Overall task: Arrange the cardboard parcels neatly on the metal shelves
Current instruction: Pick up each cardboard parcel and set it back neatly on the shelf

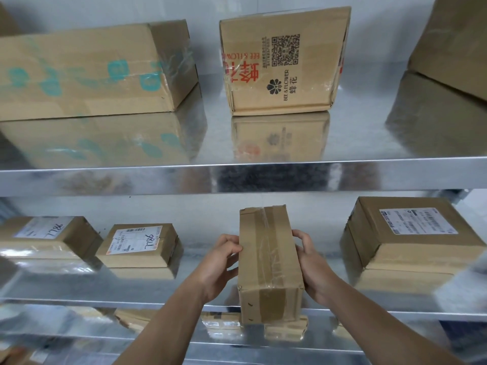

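Observation:
A long narrow cardboard parcel (267, 262) sealed with brown and clear tape sits lengthwise in the middle of the middle metal shelf (184, 302), its near end overhanging the front edge. My left hand (220, 264) grips its left side, thumb on the top edge. My right hand (312, 267) grips its right side, fingers curled over the top edge. Both forearms reach up from below.
On the same shelf stand two labelled parcels (44, 237) (139, 245) at left and a bigger labelled one (405, 237) at right. The upper shelf (237, 177) carries a wide box (87, 72), a printed box (282, 61) and a box (453, 43) at right. More parcels (286, 329) lie below.

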